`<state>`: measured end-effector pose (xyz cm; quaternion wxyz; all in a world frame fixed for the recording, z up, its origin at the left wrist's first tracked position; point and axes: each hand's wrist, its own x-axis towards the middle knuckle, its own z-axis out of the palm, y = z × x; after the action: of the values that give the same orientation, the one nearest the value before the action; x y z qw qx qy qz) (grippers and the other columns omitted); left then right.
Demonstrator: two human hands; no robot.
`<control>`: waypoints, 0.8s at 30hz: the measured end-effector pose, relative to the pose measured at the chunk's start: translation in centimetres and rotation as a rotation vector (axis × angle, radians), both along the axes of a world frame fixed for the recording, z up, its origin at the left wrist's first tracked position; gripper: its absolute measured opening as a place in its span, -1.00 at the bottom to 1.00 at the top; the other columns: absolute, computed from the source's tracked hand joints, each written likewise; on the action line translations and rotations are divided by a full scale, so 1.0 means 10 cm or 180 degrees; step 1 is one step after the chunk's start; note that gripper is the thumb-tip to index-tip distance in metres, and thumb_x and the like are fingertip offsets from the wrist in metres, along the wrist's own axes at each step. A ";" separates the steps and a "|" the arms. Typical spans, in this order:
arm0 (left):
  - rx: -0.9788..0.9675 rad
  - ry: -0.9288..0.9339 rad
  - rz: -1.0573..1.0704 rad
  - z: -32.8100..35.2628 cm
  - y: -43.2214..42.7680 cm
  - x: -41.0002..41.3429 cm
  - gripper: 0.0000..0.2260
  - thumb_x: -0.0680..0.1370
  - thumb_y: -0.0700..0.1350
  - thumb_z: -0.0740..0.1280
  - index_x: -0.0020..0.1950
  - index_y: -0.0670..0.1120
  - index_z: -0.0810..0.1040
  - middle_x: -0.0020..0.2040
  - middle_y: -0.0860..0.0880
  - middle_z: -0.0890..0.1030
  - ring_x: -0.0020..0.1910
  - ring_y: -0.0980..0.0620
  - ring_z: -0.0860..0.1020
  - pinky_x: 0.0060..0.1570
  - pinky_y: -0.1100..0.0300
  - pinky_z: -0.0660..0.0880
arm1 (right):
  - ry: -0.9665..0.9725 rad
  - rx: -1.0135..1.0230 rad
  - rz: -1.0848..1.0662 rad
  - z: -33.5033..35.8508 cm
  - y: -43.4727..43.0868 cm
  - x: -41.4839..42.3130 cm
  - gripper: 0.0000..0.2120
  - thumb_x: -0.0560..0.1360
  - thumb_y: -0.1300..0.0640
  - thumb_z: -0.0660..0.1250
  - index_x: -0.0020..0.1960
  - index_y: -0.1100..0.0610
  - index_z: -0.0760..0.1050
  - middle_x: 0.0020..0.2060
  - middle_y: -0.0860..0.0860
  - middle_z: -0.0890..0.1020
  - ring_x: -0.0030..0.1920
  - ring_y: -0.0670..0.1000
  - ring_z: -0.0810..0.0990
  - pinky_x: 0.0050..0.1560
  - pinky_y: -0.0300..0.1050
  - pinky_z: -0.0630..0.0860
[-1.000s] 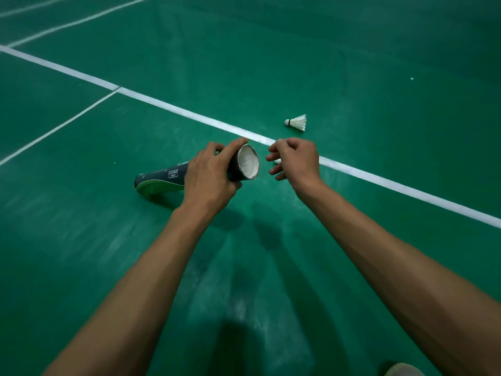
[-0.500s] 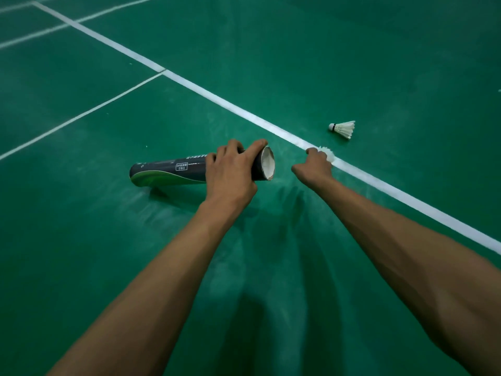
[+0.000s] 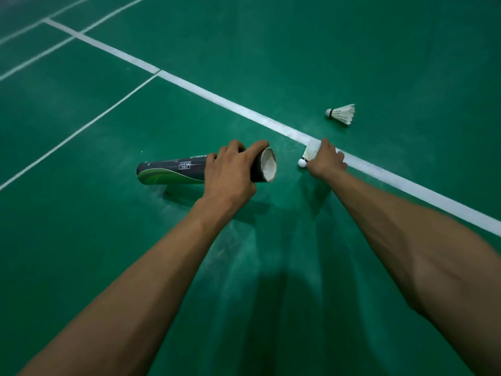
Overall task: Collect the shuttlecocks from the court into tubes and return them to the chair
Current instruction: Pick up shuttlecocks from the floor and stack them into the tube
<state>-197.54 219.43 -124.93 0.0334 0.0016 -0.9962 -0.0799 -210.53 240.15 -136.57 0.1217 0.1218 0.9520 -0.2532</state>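
Right hand (image 3: pixel 326 161) pinches a shuttlecock (image 3: pixel 307 154) by its feathers at the white line (image 3: pixel 217 99), cork towards the tube (image 3: pixel 173 172). The left hand (image 3: pixel 230 175) wraps its fingers (image 3: pixel 257 146) round the tube's open end. Too hard a squeeze could crush the feathers, and poor aim could catch the rim! A second shuttlecock (image 3: pixel 342 114) lies beyond.

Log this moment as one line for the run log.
left hand: holds shuttlecock tube | right hand: pinches shuttlecock at white line | second shuttlecock: lies beyond it
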 end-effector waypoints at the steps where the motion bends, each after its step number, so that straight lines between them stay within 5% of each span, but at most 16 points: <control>1: -0.0003 -0.0028 -0.0028 -0.01 0.07 -0.01 -0.24 0.44 -0.16 0.48 0.53 0.31 0.29 0.28 -0.06 0.49 0.26 -0.15 0.50 0.28 -0.10 0.34 | 0.0034 0.0022 -0.0011 -0.02 -0.01 0.01 -0.20 0.44 -0.15 0.49 0.50 0.11 0.20 0.44 0.09 0.37 0.43 0.26 0.31 0.33 0.16 0.33; 4: 0.0064 -0.0058 -0.0041 -0.03 0.24 -0.03 -0.25 0.44 -0.15 0.49 0.52 0.30 0.29 0.27 -0.05 0.49 0.25 -0.15 0.50 0.28 -0.11 0.35 | 0.0204 0.0085 -0.0122 -0.06 -0.07 0.07 -0.32 0.44 -0.13 0.52 0.40 0.14 0.35 0.35 0.14 0.44 0.36 0.25 0.38 0.29 0.11 0.37; 6: 0.0111 -0.0068 -0.0016 0.00 0.32 -0.05 -0.25 0.44 -0.14 0.49 0.52 0.30 0.30 0.27 -0.05 0.49 0.24 -0.15 0.51 0.28 -0.11 0.35 | 0.0290 -0.0073 -0.0271 -0.12 -0.12 0.13 -0.56 0.50 0.00 0.45 0.30 0.15 0.49 0.27 0.16 0.53 0.30 0.25 0.44 0.23 0.05 0.42; 10: 0.0050 -0.0058 0.0081 0.07 0.34 -0.04 -0.26 0.43 -0.14 0.48 0.51 0.30 0.30 0.28 -0.06 0.50 0.23 -0.16 0.53 0.27 -0.11 0.36 | 0.0614 -0.1167 -0.0674 -0.15 -0.27 0.35 -0.84 0.54 0.06 0.38 0.08 0.09 0.59 0.05 0.13 0.68 0.10 0.21 0.59 0.02 -0.07 0.46; 17: -0.0199 -0.0225 0.0370 0.41 0.04 -0.02 -0.25 0.44 -0.15 0.50 0.54 0.26 0.29 0.25 -0.11 0.50 0.24 -0.20 0.51 0.26 -0.14 0.36 | 0.1868 -0.2628 -0.0930 0.55 -0.53 0.68 -0.89 0.56 0.15 0.36 -0.04 0.19 0.50 -0.24 -0.03 0.59 -0.18 0.06 0.57 -0.13 -0.08 0.46; 24: -0.0425 0.0066 0.0459 0.78 -0.22 -0.13 -0.29 0.45 -0.14 0.48 0.53 0.23 0.33 0.24 -0.15 0.51 0.21 -0.25 0.51 0.24 -0.16 0.38 | 0.1950 -0.3263 0.0095 1.09 -0.89 0.86 -0.92 0.56 0.19 0.37 -0.09 0.18 0.53 -0.26 -0.03 0.65 -0.25 -0.05 0.62 -0.20 -0.17 0.52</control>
<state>-198.88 217.24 -117.11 0.0494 0.0702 -0.9963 -0.0108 -201.93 231.29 -125.67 -0.1116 -0.0444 0.7018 -0.7022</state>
